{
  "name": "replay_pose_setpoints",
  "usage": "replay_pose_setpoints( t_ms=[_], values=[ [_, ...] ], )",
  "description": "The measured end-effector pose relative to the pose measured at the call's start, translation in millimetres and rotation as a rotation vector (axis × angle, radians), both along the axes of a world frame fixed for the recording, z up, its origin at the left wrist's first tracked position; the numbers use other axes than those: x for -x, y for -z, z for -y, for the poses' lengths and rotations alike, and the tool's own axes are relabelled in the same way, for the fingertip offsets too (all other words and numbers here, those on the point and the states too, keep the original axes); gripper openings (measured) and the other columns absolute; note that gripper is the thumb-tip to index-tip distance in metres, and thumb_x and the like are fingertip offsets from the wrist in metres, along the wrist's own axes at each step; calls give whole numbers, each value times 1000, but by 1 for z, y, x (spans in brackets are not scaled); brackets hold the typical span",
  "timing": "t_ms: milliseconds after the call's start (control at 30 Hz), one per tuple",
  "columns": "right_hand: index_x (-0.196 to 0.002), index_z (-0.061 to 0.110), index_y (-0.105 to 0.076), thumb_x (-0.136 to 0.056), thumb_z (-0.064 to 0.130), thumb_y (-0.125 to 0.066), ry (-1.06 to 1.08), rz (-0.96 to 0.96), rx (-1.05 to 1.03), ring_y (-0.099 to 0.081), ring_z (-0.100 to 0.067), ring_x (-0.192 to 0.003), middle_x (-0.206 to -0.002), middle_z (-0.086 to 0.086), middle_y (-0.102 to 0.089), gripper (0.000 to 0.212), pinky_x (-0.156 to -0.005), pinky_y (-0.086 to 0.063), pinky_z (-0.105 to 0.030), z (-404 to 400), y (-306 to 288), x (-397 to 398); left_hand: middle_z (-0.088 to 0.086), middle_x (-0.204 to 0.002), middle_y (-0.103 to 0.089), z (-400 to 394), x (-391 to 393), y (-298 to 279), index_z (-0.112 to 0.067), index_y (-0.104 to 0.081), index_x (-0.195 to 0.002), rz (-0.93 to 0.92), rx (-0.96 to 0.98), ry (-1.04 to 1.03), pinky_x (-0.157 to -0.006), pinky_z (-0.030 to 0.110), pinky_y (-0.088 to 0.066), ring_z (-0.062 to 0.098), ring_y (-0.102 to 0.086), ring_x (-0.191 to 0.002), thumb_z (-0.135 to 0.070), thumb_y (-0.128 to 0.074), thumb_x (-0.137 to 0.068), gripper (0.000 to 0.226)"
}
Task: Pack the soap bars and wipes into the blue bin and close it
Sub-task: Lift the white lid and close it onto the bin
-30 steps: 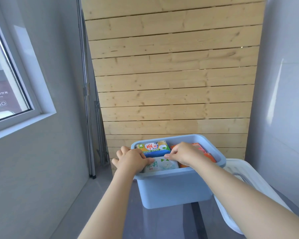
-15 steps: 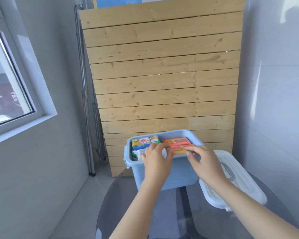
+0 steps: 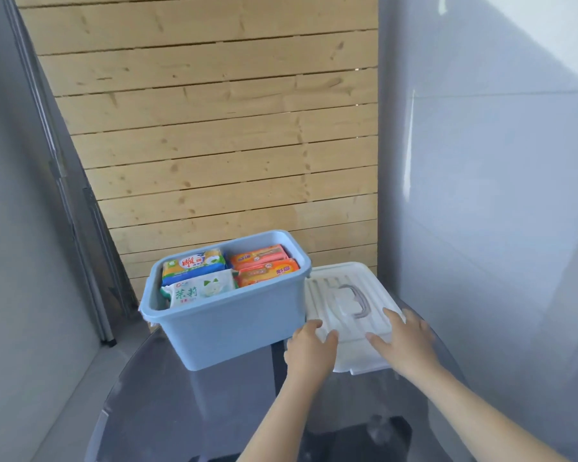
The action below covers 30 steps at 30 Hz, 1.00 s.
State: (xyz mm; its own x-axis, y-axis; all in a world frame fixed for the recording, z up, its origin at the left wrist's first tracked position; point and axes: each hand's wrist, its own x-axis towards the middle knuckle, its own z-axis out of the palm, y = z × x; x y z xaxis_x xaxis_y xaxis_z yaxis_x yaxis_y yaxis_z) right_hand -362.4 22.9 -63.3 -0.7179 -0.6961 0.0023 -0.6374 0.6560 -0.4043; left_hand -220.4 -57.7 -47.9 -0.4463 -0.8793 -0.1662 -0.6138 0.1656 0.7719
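The blue bin (image 3: 227, 331) sits open on the dark round worktop (image 3: 167, 395). Inside it are a yellow soap bar (image 3: 194, 263), two orange soap bars (image 3: 264, 263) and a pack of wipes (image 3: 199, 290). The white lid (image 3: 342, 295) lies flat on the worktop, just beside the bin on its right. Both hands are at the lid's near edge. The left hand (image 3: 309, 348) touches the near left corner with loose fingers. The right hand (image 3: 404, 340) lies flat on top, fingers spread, near the grey handle (image 3: 359, 301). Neither hand grips the lid.
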Motion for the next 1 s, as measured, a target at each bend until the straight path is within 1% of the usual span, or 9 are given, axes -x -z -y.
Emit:
replay_pose_setpoints(
  t_ms=[200,300,433,600,667,767,800,867,1000],
  values=[
    [-142,25,-28,-81,59,-51,56,153,-32,-37,-33,-129,-136,-12,-43,74,-102,-34,-37,5,13,14,2,-148,-39,0,15,18,-23,-30,-144,-100,-139,-111,-107,39,-37,26,-30,-137,-35,-50,-90,58],
    [-140,23,-33,-78,56,-57,134,215,66,-41,-33,-124,-128,-13,-48,74,-97,-39,-36,-2,7,17,4,-144,-43,-3,18,16,-23,-36,-142,-243,-113,-188,-92,31,-44,24,-35,-135,-25,-54,-91,54],
    [-143,23,-29,-78,55,-58,204,304,140,-34,-36,-131,-137,-15,-44,78,-102,-35,-40,-22,2,20,0,-140,-50,-10,26,-2,-23,-46,-136,-370,-82,-185,-100,35,-44,22,-47,-129,-18,-59,-89,49],
    [-143,21,-32,-79,44,-64,245,525,456,-31,-35,-134,-140,-15,-41,75,-107,-34,-45,-41,-8,8,-19,-123,-58,-21,30,-38,-26,-46,-136,-548,69,-27,-90,19,-46,11,-52,-121,-12,-57,-87,52],
    [-139,18,-37,-79,37,-68,213,491,597,-34,-33,-132,-135,-13,-45,70,-105,-34,-43,-41,-22,1,-18,-124,-57,-20,24,-56,-29,-41,-139,-573,132,12,-92,28,-50,9,-55,-115,-12,-56,-87,57],
    [-131,13,-47,-78,23,-71,131,394,789,-42,-29,-123,-103,9,-52,60,-93,-35,-32,-36,-50,-12,-21,-105,-59,-11,5,-80,-27,-38,-140,-640,97,27,-72,20,-56,-1,-60,-91,-8,-57,-86,60],
    [-131,13,-48,-78,20,-71,86,384,818,-43,-28,-121,-99,11,-49,58,-93,-34,-30,-34,-59,-16,-14,-106,-63,-6,-4,-89,-20,-41,-139,-676,34,23,-74,22,-55,5,-62,-92,-6,-59,-85,58],
    [-133,13,-45,-79,18,-70,-36,431,827,-43,-28,-125,-116,0,-54,59,-104,-36,-38,-26,-72,-25,5,-107,-69,6,-27,-106,-9,-52,-128,-754,-131,18,-80,31,-56,18,-66,-93,-3,-62,-84,45],
    [-141,17,-35,-81,23,-69,-203,572,841,-41,-22,-133,-145,-5,-43,70,-111,-34,-46,0,-92,-48,8,-90,-69,23,-75,-129,-1,-61,-104,-867,-266,-33,-64,30,-55,18,-66,-75,-5,-60,-86,18]
  ],
)
